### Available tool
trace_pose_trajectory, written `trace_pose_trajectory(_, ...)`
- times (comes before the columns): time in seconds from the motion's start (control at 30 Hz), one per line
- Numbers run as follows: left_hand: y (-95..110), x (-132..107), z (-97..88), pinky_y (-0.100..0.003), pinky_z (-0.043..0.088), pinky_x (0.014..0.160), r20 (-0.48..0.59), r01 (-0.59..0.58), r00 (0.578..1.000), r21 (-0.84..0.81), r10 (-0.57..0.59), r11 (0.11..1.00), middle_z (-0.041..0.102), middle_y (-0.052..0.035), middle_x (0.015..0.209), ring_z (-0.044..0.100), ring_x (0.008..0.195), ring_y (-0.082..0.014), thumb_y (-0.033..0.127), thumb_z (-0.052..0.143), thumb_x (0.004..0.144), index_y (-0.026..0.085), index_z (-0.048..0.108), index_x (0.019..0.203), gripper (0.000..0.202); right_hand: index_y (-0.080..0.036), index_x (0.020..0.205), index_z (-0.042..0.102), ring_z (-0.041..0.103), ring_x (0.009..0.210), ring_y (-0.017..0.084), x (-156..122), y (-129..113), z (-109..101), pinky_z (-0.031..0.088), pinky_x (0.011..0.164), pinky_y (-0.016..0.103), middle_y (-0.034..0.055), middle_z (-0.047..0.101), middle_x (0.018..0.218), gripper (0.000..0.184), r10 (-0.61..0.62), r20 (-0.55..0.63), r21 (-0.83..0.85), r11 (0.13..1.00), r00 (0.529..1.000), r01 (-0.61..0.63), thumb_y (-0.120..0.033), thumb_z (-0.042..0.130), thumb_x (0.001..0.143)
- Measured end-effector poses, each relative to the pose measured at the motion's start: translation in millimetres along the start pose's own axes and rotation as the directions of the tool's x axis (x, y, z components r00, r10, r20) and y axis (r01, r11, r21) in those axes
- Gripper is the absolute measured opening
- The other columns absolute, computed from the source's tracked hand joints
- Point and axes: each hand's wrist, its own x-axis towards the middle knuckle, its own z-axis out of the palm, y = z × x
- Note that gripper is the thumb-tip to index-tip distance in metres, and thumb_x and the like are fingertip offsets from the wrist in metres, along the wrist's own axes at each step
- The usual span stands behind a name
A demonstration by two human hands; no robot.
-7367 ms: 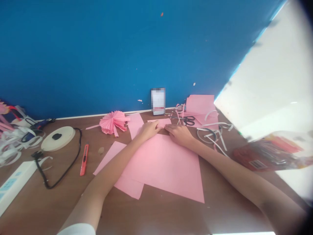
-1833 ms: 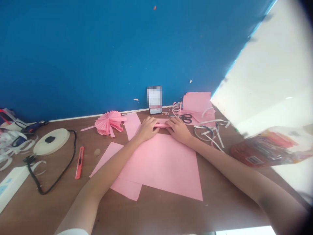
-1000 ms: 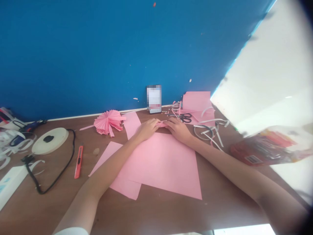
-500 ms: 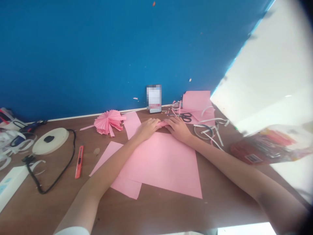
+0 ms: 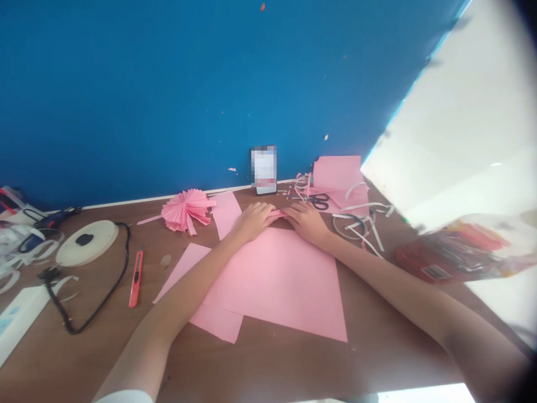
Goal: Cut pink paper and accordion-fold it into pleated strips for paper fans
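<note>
My left hand (image 5: 254, 220) and my right hand (image 5: 305, 221) are closed on the two ends of a narrow folded pink paper strip (image 5: 276, 214). Most of the strip is hidden under my fingers. Just below it a large pink paper sheet (image 5: 281, 280) lies on the table, partly covered by my left forearm. More pink paper (image 5: 216, 323) sticks out from beneath that sheet. To the left of my left hand sits a pleated pink paper fan (image 5: 187, 210), spread nearly round. Black-handled scissors (image 5: 321, 201) lie beyond my right hand.
A phone (image 5: 264, 169) leans on the blue wall. On the left are a red utility knife (image 5: 136, 279), a cream round device (image 5: 86, 243) with a black cord, and a white power strip (image 5: 20, 316). Paper scraps (image 5: 369, 221) and a plastic packet (image 5: 465, 249) are at the right.
Both hands keep nearly the same place. The pink strip between them looks slightly flatter and narrower. Everything else stays where it was.
</note>
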Motion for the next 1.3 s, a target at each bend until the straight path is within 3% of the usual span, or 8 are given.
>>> trace_pose_trajectory(0.13,0.1,-1.3,0.1,-0.035,0.036,0.082,-0.022,-0.02,1.0,0.067,0.021,0.998,0.061,-0.0072,0.103,0.053,0.096,-0.0219,0.048,0.031,0.099,0.02,0.059,0.107,0.04,-0.02,0.107,0.067,0.053,0.092,0.022,0.4,0.8,1.0,0.034,0.08,0.033,0.007,0.066,0.092,0.029,0.001,-0.001,0.025,1.0,1.0,-0.001,-0.031,0.04,0.1)
trace_pose_trajectory(0.43,-6.0,-1.9,6.8,-0.034,0.041,0.087,-0.085,-0.016,0.996,-0.045,0.013,0.999,0.059,-0.0044,0.103,0.051,0.097,-0.0202,0.048,0.042,0.096,0.022,0.063,0.105,0.035,-0.018,0.107,0.065,0.053,0.093,0.022,-0.1,-0.4,0.3,0.035,0.083,0.033,0.0078,0.064,0.096,0.029,-0.017,0.016,0.048,0.999,1.0,0.016,-0.032,0.041,0.099)
trace_pose_trajectory(0.8,-5.8,-2.7,6.2,-0.034,0.043,0.082,-0.089,-0.028,0.996,-0.028,0.025,0.999,0.059,-0.0057,0.095,0.053,0.092,-0.0203,0.047,0.046,0.095,0.021,0.068,0.099,0.035,-0.019,0.105,0.067,0.05,0.097,0.023,-1.3,-1.8,-0.3,0.032,0.082,0.034,0.0081,0.065,0.101,0.026,-0.034,-0.014,-0.023,0.999,0.999,0.034,-0.023,0.042,0.098)
trace_pose_trajectory(1.0,-4.3,-2.7,5.0,-0.034,0.042,0.083,-0.091,-0.033,0.995,-0.032,0.03,0.999,0.06,-0.0053,0.094,0.053,0.091,-0.0201,0.044,0.046,0.096,0.021,0.065,0.103,0.03,-0.021,0.105,0.07,0.05,0.09,0.021,-1.7,-0.2,0.4,0.033,0.08,0.034,0.0069,0.065,0.095,0.029,-0.116,0.007,-0.011,0.993,0.993,0.116,-0.013,0.043,0.095)
trace_pose_trajectory(1.3,-3.6,-3.0,2.1,-0.032,0.043,0.082,-0.088,-0.058,0.995,-0.11,0.048,0.992,0.061,-0.0038,0.095,0.053,0.091,-0.0189,0.037,0.051,0.095,0.02,0.061,0.092,0.02,-0.02,0.104,0.071,0.05,0.086,0.021,-1.8,0.9,2.1,0.037,0.078,0.031,0.007,0.064,0.093,0.029,-0.112,0.021,0.041,0.993,0.993,0.111,-0.013,0.045,0.093)
